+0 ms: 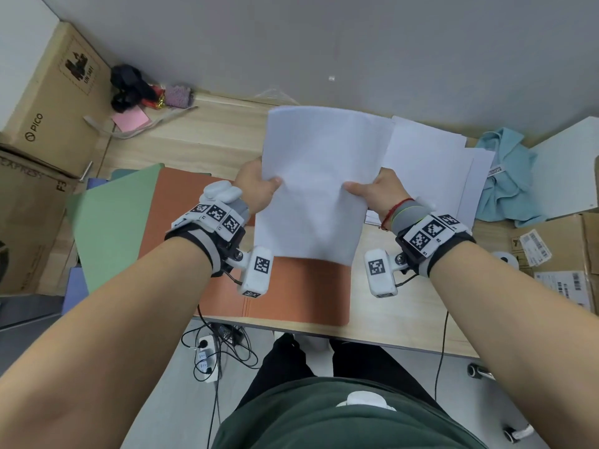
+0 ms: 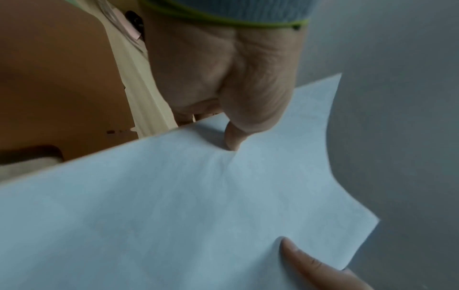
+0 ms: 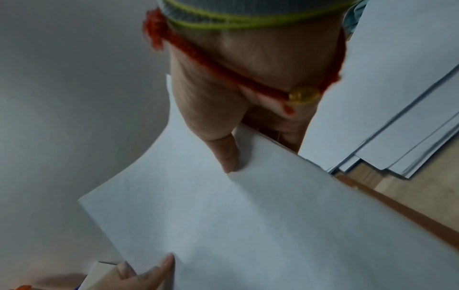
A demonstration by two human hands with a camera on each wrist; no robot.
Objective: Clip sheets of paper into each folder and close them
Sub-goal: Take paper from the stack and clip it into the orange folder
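Grey wall, wood desk (image 1: 210, 140) w/ orange folder (image 1: 291, 293) — both grips clamped on lifted sheets (image 1: 317, 183).

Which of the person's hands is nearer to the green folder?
The left. The left hand grips the held paper's left edge, just beside the green folder; the right hand grips the opposite edge, farther away.
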